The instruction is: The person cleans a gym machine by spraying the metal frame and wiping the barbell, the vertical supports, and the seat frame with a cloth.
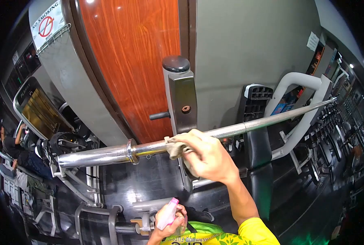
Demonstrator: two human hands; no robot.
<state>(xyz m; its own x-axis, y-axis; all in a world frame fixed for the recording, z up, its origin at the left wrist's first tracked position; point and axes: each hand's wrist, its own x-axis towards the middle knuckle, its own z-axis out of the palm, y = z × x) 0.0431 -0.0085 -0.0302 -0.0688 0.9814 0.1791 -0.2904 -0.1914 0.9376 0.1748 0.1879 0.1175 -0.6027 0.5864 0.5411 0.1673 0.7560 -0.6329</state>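
Observation:
A long chrome barbell (227, 131) runs across the view, its thick sleeve (94, 157) and collar at the left end. My right hand (206, 157) is closed on a crumpled beige cloth (175, 148), which is pressed against the bar just right of the collar. Low in front of my yellow shirt, my left hand (162, 222) is wrapped round a small pink and clear spray bottle (167, 215). Part of the bottle is hidden by the fingers.
Behind the bar stands a grey machine upright (183, 98) with a black peg. A black padded bench (258, 179) is at right, beside a white tubular frame (286, 83). Dumbbell racks (333, 143) line the far right. People (16, 153) are on equipment at far left.

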